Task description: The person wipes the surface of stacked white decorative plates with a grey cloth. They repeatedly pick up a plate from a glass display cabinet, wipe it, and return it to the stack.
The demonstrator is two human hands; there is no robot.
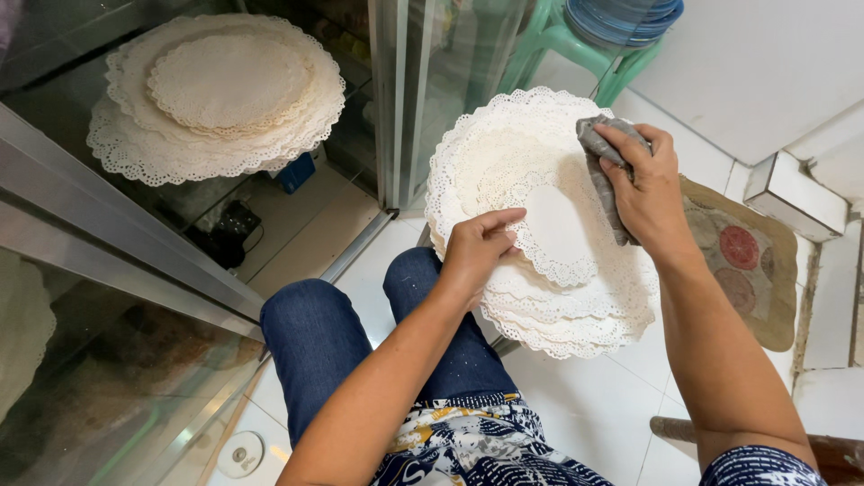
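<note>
Head view looks down on a seated person's knees in blue jeans [315,346], where a stack of round cream lace-edged mats [531,225] is held up above the lap. The left hand [477,252] grips the stack at its near edge, thumb on top and pointing across the mat; its other fingers are hidden underneath. The right hand [643,184] is closed around a grey cloth [601,157], pressing it against the top mat's upper right part; most of the cloth is covered by the fingers. How many mats lie in the stack cannot be told. A second pile of lace mats [216,94] rests on a glass counter [117,270] to the left, well apart. Behind the stack, a green stool [562,40] carrying blue plates [625,18] is cut off by the top edge. A brown floor mat [760,270] is partly hidden by the right forearm.
</note>
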